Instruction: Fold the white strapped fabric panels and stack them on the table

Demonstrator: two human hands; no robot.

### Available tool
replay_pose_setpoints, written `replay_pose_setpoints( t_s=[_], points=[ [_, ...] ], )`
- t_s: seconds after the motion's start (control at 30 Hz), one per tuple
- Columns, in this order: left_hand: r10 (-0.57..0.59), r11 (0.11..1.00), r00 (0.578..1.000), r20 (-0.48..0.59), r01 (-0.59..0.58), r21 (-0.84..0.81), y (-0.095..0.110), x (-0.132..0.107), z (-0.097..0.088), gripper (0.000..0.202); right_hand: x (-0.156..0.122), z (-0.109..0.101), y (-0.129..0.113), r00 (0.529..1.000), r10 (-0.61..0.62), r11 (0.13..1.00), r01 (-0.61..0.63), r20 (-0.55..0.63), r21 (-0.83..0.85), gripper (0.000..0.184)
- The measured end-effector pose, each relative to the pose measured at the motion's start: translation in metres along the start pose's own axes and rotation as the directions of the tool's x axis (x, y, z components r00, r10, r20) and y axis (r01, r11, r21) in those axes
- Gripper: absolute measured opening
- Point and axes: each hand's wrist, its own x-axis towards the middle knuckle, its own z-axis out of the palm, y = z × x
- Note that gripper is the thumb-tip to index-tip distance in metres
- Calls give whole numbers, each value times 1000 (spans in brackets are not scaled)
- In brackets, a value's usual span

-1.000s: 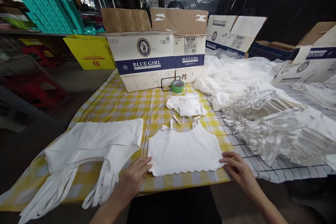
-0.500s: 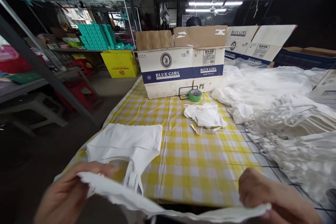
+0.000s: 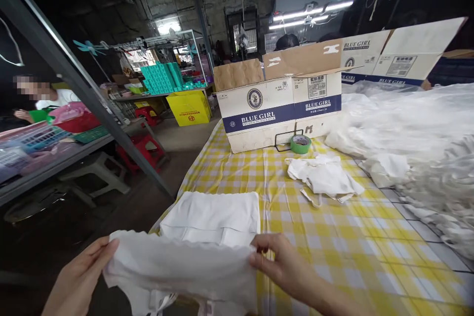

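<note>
Between my two hands hangs a white bra top (image 3: pixel 181 266) with a wavy edge and thin straps below. My left hand (image 3: pixel 83 271) pinches its left corner between thumb and fingers. Its right corner is pinched by my right hand (image 3: pixel 276 259). Just behind it, another white bra top (image 3: pixel 218 212) lies flat on the yellow checked tablecloth (image 3: pixel 296 256), its lower part hidden by the held one. A crumpled white garment (image 3: pixel 322 177) with straps lies farther right on the cloth.
An open Blue Girl carton (image 3: pixel 281 113) stands at the back, with a roll of green tape (image 3: pixel 300 144) and a black wire frame (image 3: pixel 283 141) before it. White garments (image 3: pixel 444 173) are heaped at right. A grey post (image 3: pixel 99 108) rises at left; a person (image 3: pixel 55 96) sits beyond it.
My right hand has moved left, closer to my left hand. The bra top went from a low, stretched strip to hanging upright over the flat one. The view has turned left.
</note>
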Motion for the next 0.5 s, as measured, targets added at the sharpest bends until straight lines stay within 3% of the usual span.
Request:
replay_pose_setpoints(
  t_s=[0.1,0.17,0.23,0.37,0.5],
  points=[
    [-4,998,991,137,-4,61,10,33,28,40,35,1,29,993,77,997,-75,-92,21,22],
    [119,959,975,186,-162,234,24,51,53,32,57,1,52,972,147,986,-159,-186,-50,21],
    [228,865,948,221,-302,401,39,61,81,27,75,3,71,940,204,961,-246,-272,-129,19],
    [270,698,922,276,-385,604,60,63,129,30,95,3,96,898,246,920,-335,-364,-203,17],
    [285,564,894,345,-448,694,63,60,152,34,105,0,106,888,247,888,-367,-388,-276,18]
  ],
)
